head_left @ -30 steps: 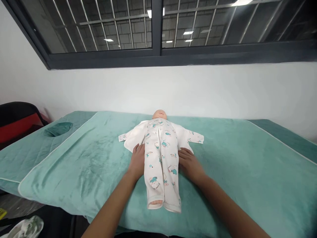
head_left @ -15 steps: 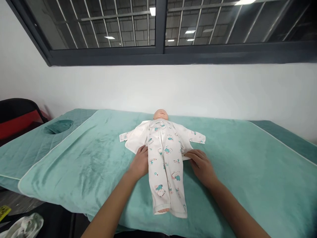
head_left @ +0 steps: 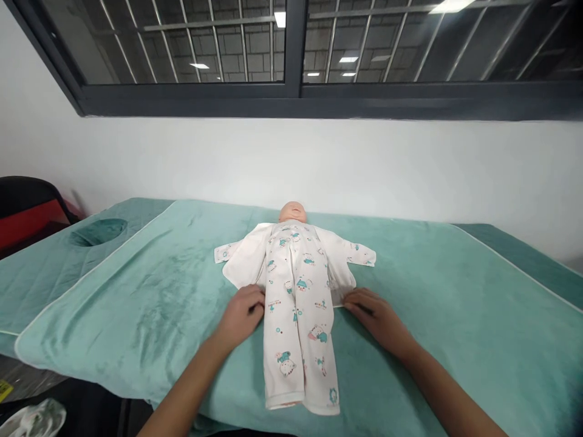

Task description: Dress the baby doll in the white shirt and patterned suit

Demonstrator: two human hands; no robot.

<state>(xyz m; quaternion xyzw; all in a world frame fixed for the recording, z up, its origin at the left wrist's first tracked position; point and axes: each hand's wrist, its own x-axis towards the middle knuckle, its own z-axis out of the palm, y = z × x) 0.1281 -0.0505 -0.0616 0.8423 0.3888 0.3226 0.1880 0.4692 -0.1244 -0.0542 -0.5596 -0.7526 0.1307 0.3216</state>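
Note:
A baby doll (head_left: 293, 212) lies on its back, its head toward the wall. White printed baby trousers (head_left: 303, 331) lie along its front and hide most of the body. Under them spreads an opened white baby shirt (head_left: 245, 258), sleeves stretched out to both sides. My right hand (head_left: 376, 317) pinches the shirt's lower hem just right of the trousers. On the other side, my left hand (head_left: 243, 311) has its fingers curled closed at the shirt's lower left edge, against the trousers. The cloth in the left fingers is mostly hidden.
A teal plush cover (head_left: 150, 303) drapes the bed, which has a face hole (head_left: 100, 232) at the left end. Behind it are a white wall (head_left: 291, 164) and a barred window. A red and black chair (head_left: 30, 212) stands left; a bag-like white item (head_left: 39, 419) sits low left.
Both hands have come slightly toward me, and the shirt's lower hem sits lower with them. The trouser legs also reach a little nearer. The view has shifted slightly.

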